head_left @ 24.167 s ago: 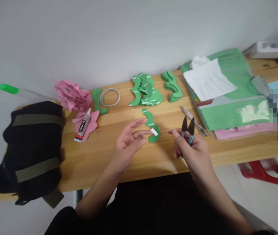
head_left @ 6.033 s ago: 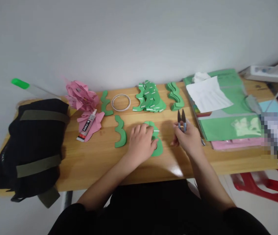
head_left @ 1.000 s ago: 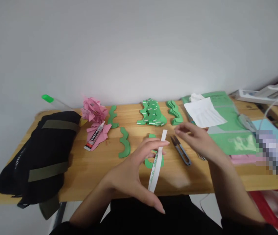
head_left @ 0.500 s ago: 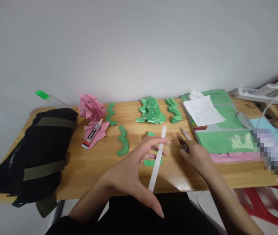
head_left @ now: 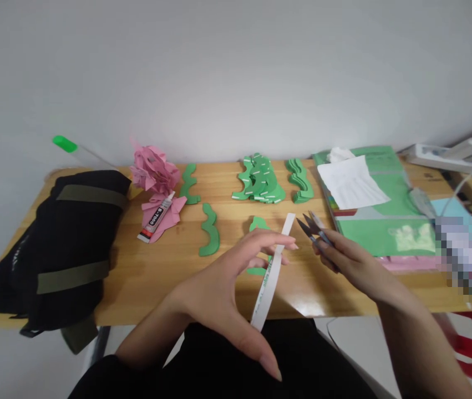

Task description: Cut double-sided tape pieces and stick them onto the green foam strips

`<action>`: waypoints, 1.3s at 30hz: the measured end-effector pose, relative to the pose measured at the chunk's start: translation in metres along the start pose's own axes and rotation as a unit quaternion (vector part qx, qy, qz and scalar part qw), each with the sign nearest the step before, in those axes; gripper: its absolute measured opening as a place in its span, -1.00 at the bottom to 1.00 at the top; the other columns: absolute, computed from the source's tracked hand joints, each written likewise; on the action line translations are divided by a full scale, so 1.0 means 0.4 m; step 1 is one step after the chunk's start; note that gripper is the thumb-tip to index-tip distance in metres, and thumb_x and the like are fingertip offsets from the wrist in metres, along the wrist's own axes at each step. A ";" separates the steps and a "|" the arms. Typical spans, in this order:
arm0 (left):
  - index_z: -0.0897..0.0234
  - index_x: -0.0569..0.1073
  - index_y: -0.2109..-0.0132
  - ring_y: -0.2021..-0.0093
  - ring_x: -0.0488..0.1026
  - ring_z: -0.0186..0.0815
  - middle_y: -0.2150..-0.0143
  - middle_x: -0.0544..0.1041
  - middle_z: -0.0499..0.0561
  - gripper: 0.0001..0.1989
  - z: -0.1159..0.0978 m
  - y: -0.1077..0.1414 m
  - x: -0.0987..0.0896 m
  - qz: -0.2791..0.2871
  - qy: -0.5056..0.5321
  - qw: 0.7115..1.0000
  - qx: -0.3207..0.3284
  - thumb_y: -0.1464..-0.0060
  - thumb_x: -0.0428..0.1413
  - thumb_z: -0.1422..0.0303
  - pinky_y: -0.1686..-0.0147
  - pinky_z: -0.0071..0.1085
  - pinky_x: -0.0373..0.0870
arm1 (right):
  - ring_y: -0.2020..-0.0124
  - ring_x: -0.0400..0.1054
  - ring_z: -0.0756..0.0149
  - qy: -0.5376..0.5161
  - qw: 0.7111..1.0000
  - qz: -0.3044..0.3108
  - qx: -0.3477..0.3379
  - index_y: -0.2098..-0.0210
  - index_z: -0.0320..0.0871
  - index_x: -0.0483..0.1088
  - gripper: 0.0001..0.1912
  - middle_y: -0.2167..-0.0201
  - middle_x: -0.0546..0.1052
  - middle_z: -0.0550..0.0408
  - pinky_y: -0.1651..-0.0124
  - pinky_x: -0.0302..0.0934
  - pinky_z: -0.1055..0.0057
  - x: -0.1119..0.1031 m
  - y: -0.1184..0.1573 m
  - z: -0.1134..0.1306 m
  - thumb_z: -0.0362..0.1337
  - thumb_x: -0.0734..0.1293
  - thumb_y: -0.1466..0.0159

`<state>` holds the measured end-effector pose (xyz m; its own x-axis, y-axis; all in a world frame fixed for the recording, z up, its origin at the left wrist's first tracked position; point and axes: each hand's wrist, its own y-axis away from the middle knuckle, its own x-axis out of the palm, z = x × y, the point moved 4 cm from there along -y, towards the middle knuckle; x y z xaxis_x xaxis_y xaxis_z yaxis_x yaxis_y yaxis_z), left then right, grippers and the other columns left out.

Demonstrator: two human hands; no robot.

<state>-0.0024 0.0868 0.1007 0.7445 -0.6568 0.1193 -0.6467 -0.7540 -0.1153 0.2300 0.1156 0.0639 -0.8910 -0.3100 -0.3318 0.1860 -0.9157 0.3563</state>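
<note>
My left hand (head_left: 223, 293) is curved over the table edge and holds a long white strip of tape (head_left: 269, 288) at its fingers, with thumb spread apart below. Green print shows on the strip's lower half. Just beyond the strip's upper end, my right hand (head_left: 356, 266) grips small thread snips (head_left: 315, 231), blades parted and pointing at the strip. Partly hidden behind my left fingers lies a green wavy cutout (head_left: 259, 223). Farther back are a pile of green wavy cutouts (head_left: 263, 180) with white strips on them and a plain green stack (head_left: 300, 180).
Left of centre lie two green wavy pieces (head_left: 208, 230), crumpled pink paper (head_left: 155, 169) and a glue tube (head_left: 156, 218). A black bag (head_left: 73, 233) covers the left end. On the right are a green packet (head_left: 381, 235), white paper (head_left: 354, 183) and a power strip (head_left: 435, 158).
The snips have turned toward the strip, their blades now plainly parted. The strip's upper end has tilted right, and its printed side shows. The view has shifted slightly.
</note>
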 end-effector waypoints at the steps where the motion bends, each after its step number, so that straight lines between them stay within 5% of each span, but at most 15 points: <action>1: -0.12 0.22 -0.27 -0.16 0.34 -0.04 -0.28 0.23 0.03 0.11 0.000 0.001 -0.001 -0.003 -0.003 1.000 -0.004 0.50 0.51 0.22 -0.21 -0.06 0.27 | 0.57 0.19 0.41 0.007 1.000 0.009 -0.014 0.32 -0.15 0.42 -0.49 0.55 0.35 0.16 0.53 0.17 0.45 -0.001 0.002 0.003 0.22 0.33 -0.17; 7: -0.10 0.24 -0.25 -0.13 0.35 -0.05 -0.24 0.28 0.04 0.09 -0.010 0.002 -0.003 -0.006 -0.026 1.000 -0.011 0.50 0.51 0.20 -0.20 -0.05 0.29 | 0.50 0.30 0.31 0.054 0.992 0.002 -0.118 0.43 -0.07 0.46 -0.54 0.54 0.41 0.10 0.44 0.25 0.40 -0.023 0.047 0.087 0.14 0.21 -0.32; 11: -0.06 0.25 -0.25 -0.14 0.36 -0.02 -0.23 0.29 0.06 0.06 -0.015 -0.001 0.001 0.003 -0.056 0.998 -0.031 0.47 0.49 0.18 -0.22 -0.03 0.27 | 0.40 0.41 0.26 0.078 0.982 0.020 -0.168 0.23 0.03 0.57 -0.66 0.47 0.50 0.10 0.32 0.32 0.37 -0.004 0.070 0.144 0.04 0.24 -0.34; 18: -0.03 0.27 -0.23 -0.18 0.33 -0.03 -0.23 0.31 0.03 0.01 -0.034 -0.007 0.002 0.016 -0.082 0.996 -0.006 0.44 0.49 0.21 -0.30 -0.05 0.16 | 0.35 0.50 0.31 0.030 0.986 0.056 -0.152 0.17 0.06 0.62 -0.73 0.40 0.61 0.12 0.26 0.38 0.43 0.021 0.058 0.157 -0.04 0.31 -0.32; 29: -0.06 0.24 -0.25 -0.21 0.31 -0.02 -0.25 0.29 0.01 0.01 -0.019 -0.001 0.005 0.022 -0.066 0.997 -0.014 0.40 0.48 0.17 -0.30 -0.03 0.13 | 0.23 0.55 0.16 -0.019 0.992 0.055 -0.108 0.23 0.04 0.65 -0.77 0.31 0.67 0.03 0.14 0.46 0.26 0.023 0.054 0.152 -0.06 0.38 -0.25; 39: -0.05 0.24 -0.24 -0.16 0.34 -0.03 -0.24 0.30 0.03 0.00 -0.015 -0.004 -0.005 0.023 -0.090 0.996 -0.018 0.39 0.47 0.14 -0.26 -0.02 0.18 | 0.26 0.54 0.24 -0.028 0.992 0.056 -0.108 0.20 0.08 0.65 -0.81 0.31 0.67 0.10 0.20 0.43 0.39 0.026 0.053 0.144 -0.13 0.38 -0.27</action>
<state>-0.0040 0.0892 0.1065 0.7301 -0.6804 -0.0632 -0.6833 -0.7258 -0.0798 0.2008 0.1076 0.1186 -0.8800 -0.4039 -0.2500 0.3641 -0.9115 0.1911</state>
